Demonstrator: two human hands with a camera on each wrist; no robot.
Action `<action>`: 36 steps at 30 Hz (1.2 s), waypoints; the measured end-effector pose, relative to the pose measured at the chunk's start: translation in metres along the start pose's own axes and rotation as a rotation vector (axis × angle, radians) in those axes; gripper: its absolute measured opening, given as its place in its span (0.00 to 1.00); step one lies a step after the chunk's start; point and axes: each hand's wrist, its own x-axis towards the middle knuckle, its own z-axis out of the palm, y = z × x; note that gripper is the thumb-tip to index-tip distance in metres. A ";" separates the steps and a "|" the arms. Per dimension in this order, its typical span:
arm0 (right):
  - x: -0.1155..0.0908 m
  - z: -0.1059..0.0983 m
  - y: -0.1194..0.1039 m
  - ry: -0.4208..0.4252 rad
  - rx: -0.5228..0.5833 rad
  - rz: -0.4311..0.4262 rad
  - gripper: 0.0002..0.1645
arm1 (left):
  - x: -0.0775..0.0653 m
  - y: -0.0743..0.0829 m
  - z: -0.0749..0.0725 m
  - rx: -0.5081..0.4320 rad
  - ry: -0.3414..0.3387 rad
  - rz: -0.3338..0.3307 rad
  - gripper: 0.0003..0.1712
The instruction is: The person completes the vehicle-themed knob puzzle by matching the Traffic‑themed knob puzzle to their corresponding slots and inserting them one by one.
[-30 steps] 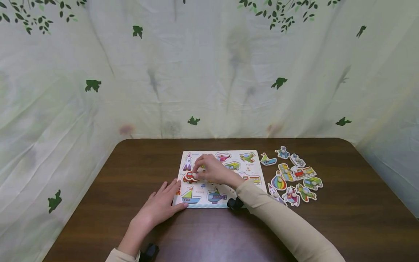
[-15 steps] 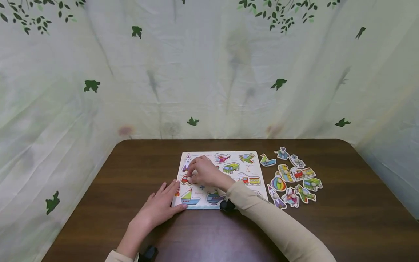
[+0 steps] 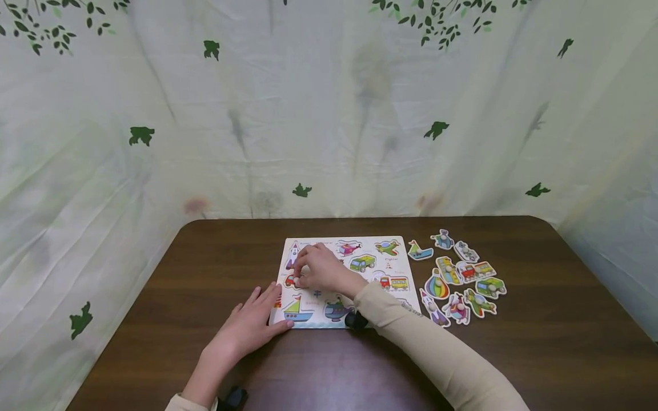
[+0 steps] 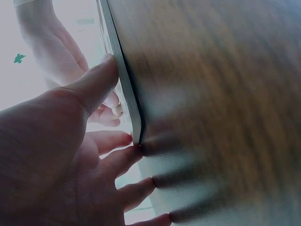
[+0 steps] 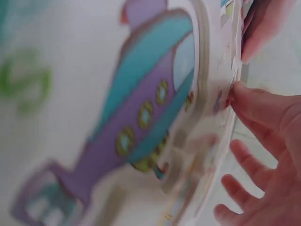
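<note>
On the table lies a white puzzle board (image 3: 368, 246) with printed vehicles. My left hand (image 3: 252, 319) rests at its near left corner, fingers spread; the thumb touches the front edge in the left wrist view. Over the board's left part, my right hand (image 3: 324, 274) pinches the small knob (image 4: 116, 110) of a red car piece (image 3: 289, 281). The car lies at the board's left side, mostly hidden by the fingers; I cannot tell whether it sits flush in its recess. A printed submarine (image 5: 141, 113) fills much of the right wrist view.
Several loose knobbed pieces lie right of the board, among them a sailboat (image 3: 420, 251), a train (image 3: 476, 272), a balloon (image 3: 437, 285), a rocket (image 3: 434, 309) and a green truck (image 3: 490, 288). A pale leaf-printed curtain (image 3: 329, 114) hangs behind the brown table (image 3: 216, 257).
My right hand has moved slightly left and down with the red car piece, then stayed nearly still over the last half second. My left hand keeps its place.
</note>
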 end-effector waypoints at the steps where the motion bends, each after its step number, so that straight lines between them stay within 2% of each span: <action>1: 0.000 -0.001 0.000 -0.011 -0.011 0.001 0.04 | 0.000 0.000 0.000 0.000 0.000 0.002 0.47; 6: -0.003 -0.005 0.001 -0.036 -0.040 -0.024 0.09 | 0.000 0.000 0.001 -0.002 0.004 0.005 0.48; 23: -0.022 -0.024 0.006 0.011 0.114 -0.091 0.11 | 0.000 0.001 -0.001 -0.004 -0.009 -0.011 0.49; 27: -0.029 -0.030 0.008 0.034 0.169 -0.099 0.12 | 0.000 0.001 -0.001 -0.005 -0.010 -0.009 0.50; 36: -0.049 -0.047 0.014 0.123 0.197 -0.187 0.11 | -0.001 0.001 -0.001 -0.005 -0.005 -0.014 0.50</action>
